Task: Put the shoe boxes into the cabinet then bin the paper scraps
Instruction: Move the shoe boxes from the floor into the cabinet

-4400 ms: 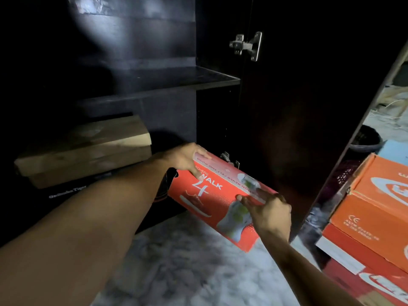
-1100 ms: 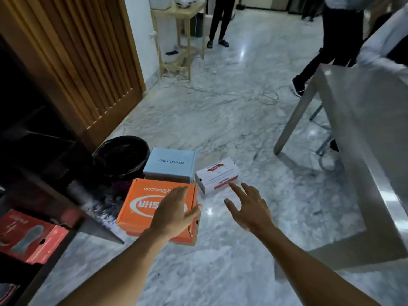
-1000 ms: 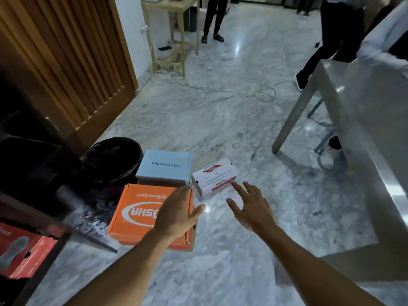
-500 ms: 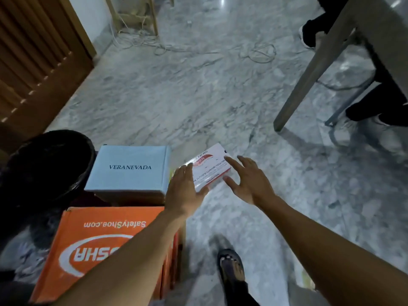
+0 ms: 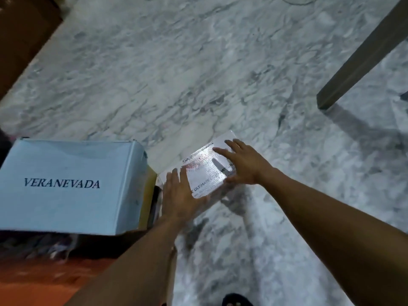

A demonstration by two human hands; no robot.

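Note:
A small white shoe box (image 5: 204, 171) with red and black print lies on the marble floor. My left hand (image 5: 180, 195) lies at its near left end with fingers straight. My right hand (image 5: 242, 161) rests on its right side, fingers spread over the lid and thumb at the near edge. A light blue box (image 5: 66, 184) marked VERANEVADA sits just left of the white one. An orange box (image 5: 55, 281) lies at the bottom left, partly under my left forearm. The cabinet and the paper scraps are out of view.
A grey table leg (image 5: 362, 56) slants down to the floor at the upper right. A brown wooden panel (image 5: 19, 32) fills the upper left corner. A dark sandal toe (image 5: 236, 300) shows at the bottom edge. Open marble floor (image 5: 176, 74) lies beyond the boxes.
The red box went into the cabinet earlier, then I turned to the floor boxes. In the last half second both hands moved forward and down onto the white box.

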